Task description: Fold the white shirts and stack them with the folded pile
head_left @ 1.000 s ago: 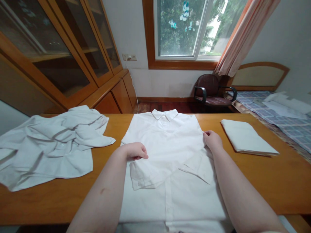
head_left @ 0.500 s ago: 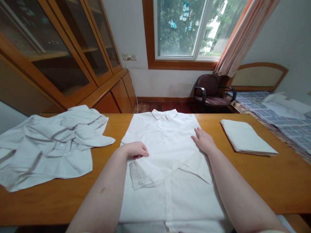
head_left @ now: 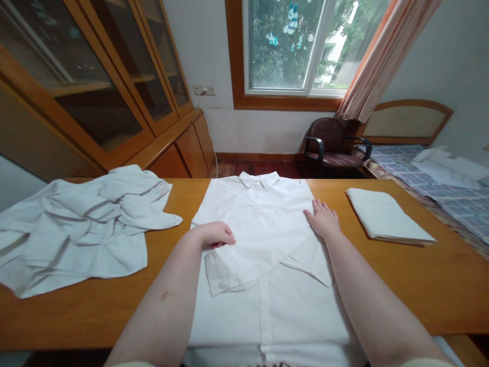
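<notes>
A white button-up shirt [head_left: 255, 219] lies face up on the wooden table, its collar toward the window and both sleeves folded across the front. Its near hem hangs past the table's front edge. My left hand [head_left: 217, 234] rests on the shirt's left side above the folded left cuff [head_left: 225, 278]. The fingers are curled in, and whatever may be inside them is hidden. At the shirt's right edge my right hand [head_left: 323, 218] lies flat, fingers spread, partly on the cloth and partly over the table.
A crumpled white shirt [head_left: 87, 224] covers the table's left part. To the right sits a neatly folded white garment [head_left: 387, 216] on the table [head_left: 405, 290]. Beyond are a glass-fronted cabinet [head_left: 168, 137], an armchair [head_left: 330, 142] and a bed [head_left: 405, 158].
My right hand has shifted slightly right, its fingers now past the shirt's edge. My left hand has hardly moved, and the shirt keeps its shape.
</notes>
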A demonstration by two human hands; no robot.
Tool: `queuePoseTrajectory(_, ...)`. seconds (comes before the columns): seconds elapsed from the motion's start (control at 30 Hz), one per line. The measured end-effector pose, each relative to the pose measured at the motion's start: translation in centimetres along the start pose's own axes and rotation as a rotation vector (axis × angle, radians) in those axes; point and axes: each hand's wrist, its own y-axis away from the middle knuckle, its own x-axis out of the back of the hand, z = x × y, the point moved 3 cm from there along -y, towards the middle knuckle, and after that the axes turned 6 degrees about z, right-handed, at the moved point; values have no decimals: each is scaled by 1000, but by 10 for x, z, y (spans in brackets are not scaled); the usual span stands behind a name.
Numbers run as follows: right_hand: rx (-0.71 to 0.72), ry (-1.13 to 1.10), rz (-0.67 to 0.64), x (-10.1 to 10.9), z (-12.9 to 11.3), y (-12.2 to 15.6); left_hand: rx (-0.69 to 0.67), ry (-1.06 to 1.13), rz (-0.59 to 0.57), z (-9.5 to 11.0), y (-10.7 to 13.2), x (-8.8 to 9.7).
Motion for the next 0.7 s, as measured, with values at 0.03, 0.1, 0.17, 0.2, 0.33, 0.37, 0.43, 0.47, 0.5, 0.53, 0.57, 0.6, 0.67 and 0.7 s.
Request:
queuePoseTrajectory(0.03, -2, 3, 5, 0, 0, -1, 4, 6, 3, 0, 0, 0)
queuePoseTrajectory(0.1, -8, 11, 8, -2, -2, -3, 12, 25, 11, 1, 0, 1)
queuePoseTrajectory(0.17, -14, 18, 6, -2, -3, -6, 22, 53, 8, 2, -1, 1)
queuePoseTrajectory(0.2, -16, 20, 6, -2, -3, -8, 27, 67, 5, 2, -3, 1)
queuePoseTrajectory(0.33, -23, 20, 9, -1, -4, -17, 52, 122, 38, 5, -14, 7)
queuePoseTrajectory(0.37, -26, 21, 8, 0, -4, -20, 57, 127, 54, 5, -17, 9)
queuePoseTrajectory(0.43, -30, 25, 7, 1, -4, -24, 61, 126, 79, 6, -23, 12)
queuePoseTrajectory(0.47, -31, 28, 8, 1, -4, -25, 57, 119, 84, 7, -25, 12)
queuePoseTrajectory(0.5, -33, 30, 10, 1, -4, -26, 52, 113, 85, 7, -26, 12)
queuePoseTrajectory(0.53, -34, 30, 13, 1, -4, -26, 43, 116, 91, 6, -26, 12)
queuePoseTrajectory(0.57, -35, 29, 15, 1, -4, -27, 32, 130, 102, 6, -25, 11)
queuePoseTrajectory(0.6, -34, 26, 18, 1, -4, -26, 15, 154, 117, 6, -23, 9)
queuePoseTrajectory(0.67, -32, 19, 23, 0, -4, -26, -28, 233, 151, 5, -16, 6)
queuePoseTrajectory(0.7, -31, 16, 26, 0, -4, -26, -46, 279, 163, 5, -11, 3)
